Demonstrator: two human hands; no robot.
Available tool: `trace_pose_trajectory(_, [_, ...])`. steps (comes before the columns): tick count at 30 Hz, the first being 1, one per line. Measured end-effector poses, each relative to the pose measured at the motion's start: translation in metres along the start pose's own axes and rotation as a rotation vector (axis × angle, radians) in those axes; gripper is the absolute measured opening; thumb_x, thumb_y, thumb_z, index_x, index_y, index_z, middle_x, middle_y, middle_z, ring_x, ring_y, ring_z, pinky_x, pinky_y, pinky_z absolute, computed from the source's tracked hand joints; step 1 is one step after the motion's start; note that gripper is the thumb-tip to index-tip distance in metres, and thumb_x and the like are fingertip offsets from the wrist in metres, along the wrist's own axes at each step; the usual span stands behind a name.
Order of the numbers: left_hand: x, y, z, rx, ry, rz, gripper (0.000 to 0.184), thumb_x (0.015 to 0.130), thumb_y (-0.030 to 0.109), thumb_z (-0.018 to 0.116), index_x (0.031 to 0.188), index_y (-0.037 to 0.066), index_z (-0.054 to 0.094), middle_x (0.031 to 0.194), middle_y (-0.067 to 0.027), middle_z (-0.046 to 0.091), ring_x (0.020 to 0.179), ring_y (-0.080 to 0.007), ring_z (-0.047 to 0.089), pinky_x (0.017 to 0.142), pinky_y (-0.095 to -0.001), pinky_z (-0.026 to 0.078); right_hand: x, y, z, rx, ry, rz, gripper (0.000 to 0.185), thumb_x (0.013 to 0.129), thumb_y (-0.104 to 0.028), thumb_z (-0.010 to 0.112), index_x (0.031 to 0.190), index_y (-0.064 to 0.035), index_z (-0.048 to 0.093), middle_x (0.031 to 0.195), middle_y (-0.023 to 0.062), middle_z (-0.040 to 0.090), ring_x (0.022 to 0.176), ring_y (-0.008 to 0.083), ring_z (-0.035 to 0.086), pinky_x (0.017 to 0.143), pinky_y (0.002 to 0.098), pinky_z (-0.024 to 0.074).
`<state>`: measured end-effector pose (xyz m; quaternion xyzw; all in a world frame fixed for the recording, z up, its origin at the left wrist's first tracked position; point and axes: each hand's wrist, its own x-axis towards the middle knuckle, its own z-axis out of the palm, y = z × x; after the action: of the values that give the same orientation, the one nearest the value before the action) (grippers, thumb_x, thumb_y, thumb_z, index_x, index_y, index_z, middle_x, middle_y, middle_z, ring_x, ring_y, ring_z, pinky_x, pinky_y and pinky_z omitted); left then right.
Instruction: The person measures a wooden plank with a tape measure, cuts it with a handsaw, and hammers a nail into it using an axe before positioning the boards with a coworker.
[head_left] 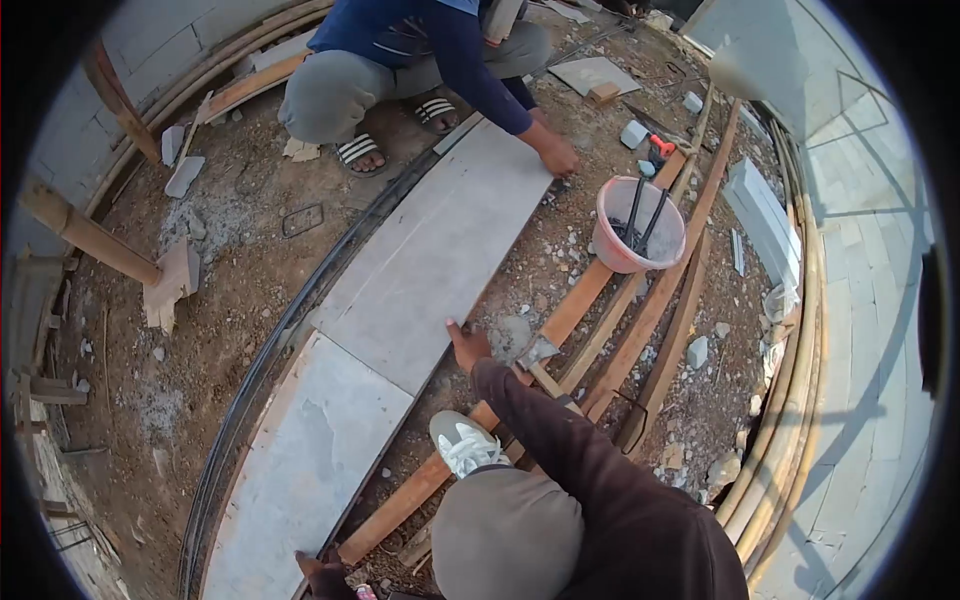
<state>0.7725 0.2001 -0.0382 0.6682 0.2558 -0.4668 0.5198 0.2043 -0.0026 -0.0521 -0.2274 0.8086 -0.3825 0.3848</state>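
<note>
Two grey flat boards lie end to end on a long frame. My right hand (468,346) is at the right edge of the far board (430,240), close to the seam, its fingers closed on that edge. Down at the bottom, my left hand (322,574) holds the lower right edge of the near board (300,460); part of this hand is dark and hard to see. A co-worker's hand (558,155) rests at the far right corner of the far board.
The co-worker (400,50) squats at the far end. Right of the boards are a pink bucket (610,245) with dark-handled tools, a hammer-like tool (540,362), wooden beams (650,300) and a red-handled tool (661,147). Rubble covers the ground. My shoe (465,442) stands beside the near board.
</note>
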Motion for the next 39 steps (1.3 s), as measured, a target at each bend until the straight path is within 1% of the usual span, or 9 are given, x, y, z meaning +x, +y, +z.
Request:
trace_pose_trajectory(4, [-0.022,-0.005,0.033,-0.024,0.112,-0.025,0.068,0.092,0.057,0.044,0.142,0.012,0.052,0.145,-0.0109,0.054,0.133,-0.0326,0.050,0.101,-0.0532,0.050,-0.009,0.007,0.000,-0.113,0.155,0.019,0.095,0.086,-0.069,0.062,0.131,0.0145,0.050,0.130,0.0325,0.057,0.124,0.0426,0.055,0.106,0.0435,0.0413])
trace_pose_trajectory(7, [0.083,-0.003,0.001,0.023,0.245,0.033,0.067,0.092,0.061,0.044,0.137,0.013,0.059,0.145,-0.0103,0.055,0.138,-0.0303,0.046,0.109,-0.0526,0.041,-0.022,-0.005,-0.022,-0.127,0.082,-0.055,0.080,0.089,-0.059,0.066,0.127,0.0100,0.054,0.125,0.0271,0.060,0.114,0.0386,0.061,0.099,0.0426,0.0470])
trace_pose_trajectory(11, [0.039,-0.043,0.009,0.153,0.307,0.026,0.078,0.089,0.067,0.045,0.145,0.014,0.043,0.153,-0.0114,0.040,0.142,-0.0295,0.037,0.112,-0.0518,0.035,-0.063,-0.017,-0.066,-0.188,-0.087,-0.410,0.042,0.090,-0.034,0.071,0.112,0.0008,0.059,0.100,0.0183,0.062,0.094,0.0369,0.064,0.083,0.0442,0.0518])
trace_pose_trajectory(19, [-0.143,-0.107,0.123,0.466,0.140,-0.129,0.107,0.083,0.080,0.045,0.162,0.016,0.010,0.167,-0.0140,0.005,0.148,-0.0346,0.022,0.114,-0.0559,0.023,-0.131,0.028,-0.085,-0.449,-0.303,-0.656,0.043,0.088,-0.032,0.069,0.113,0.0009,0.058,0.107,0.0208,0.058,0.100,0.0422,0.059,0.088,0.0489,0.0492])
trace_pose_trajectory(21, [-0.154,-0.106,0.131,0.531,0.084,-0.144,0.107,0.083,0.079,0.049,0.161,0.015,0.012,0.161,-0.0138,0.014,0.141,-0.0344,0.029,0.113,-0.0525,0.025,-0.123,0.019,-0.085,-0.506,-0.292,-0.660,0.047,0.087,-0.034,0.069,0.116,0.0005,0.057,0.113,0.0215,0.058,0.105,0.0434,0.059,0.091,0.0508,0.0483])
trace_pose_trajectory(27, [-0.251,-0.071,0.148,0.737,-0.256,-0.146,0.088,0.091,0.068,0.054,0.150,0.004,0.034,0.132,-0.0089,0.048,0.107,-0.0218,0.054,0.093,-0.0414,0.043,-0.136,-0.049,-0.167,-0.612,-0.508,-0.046,0.050,0.084,-0.037,0.069,0.116,0.0011,0.059,0.111,0.0215,0.064,0.110,0.0420,0.060,0.091,0.0491,0.0508])
trace_pose_trajectory(30, [-0.318,-0.040,0.159,1.095,-0.403,-0.068,0.089,0.092,0.067,0.054,0.150,0.001,0.035,0.144,-0.0149,0.049,0.119,-0.0269,0.055,0.092,-0.0415,0.044,-0.179,-0.070,-0.248,-0.653,-0.520,0.256,0.049,0.085,-0.041,0.068,0.114,-0.0016,0.062,0.110,0.0206,0.067,0.107,0.0401,0.064,0.088,0.0490,0.0528])
trace_pose_trajectory(32, [-0.381,-0.022,0.174,1.198,-0.364,-0.018,0.068,0.097,0.057,0.054,0.135,0.002,0.049,0.129,-0.0131,0.058,0.110,-0.0241,0.059,0.086,-0.0400,0.046,-0.226,-0.067,-0.308,-0.668,-0.443,0.433,0.048,0.087,-0.044,0.068,0.113,-0.0034,0.064,0.112,0.0205,0.068,0.106,0.0388,0.066,0.087,0.0486,0.0539])
trace_pose_trajectory(39, [-0.522,0.039,0.178,1.427,-0.506,-0.006,0.044,0.097,0.048,0.058,0.111,0.006,0.061,0.092,-0.0076,0.063,0.077,-0.0183,0.064,0.055,-0.0329,0.047,-0.386,-0.162,-0.463,-0.769,-0.342,0.665,0.056,0.087,-0.045,0.068,0.117,0.0019,0.064,0.119,0.0261,0.066,0.112,0.0406,0.064,0.095,0.0478,0.0510])
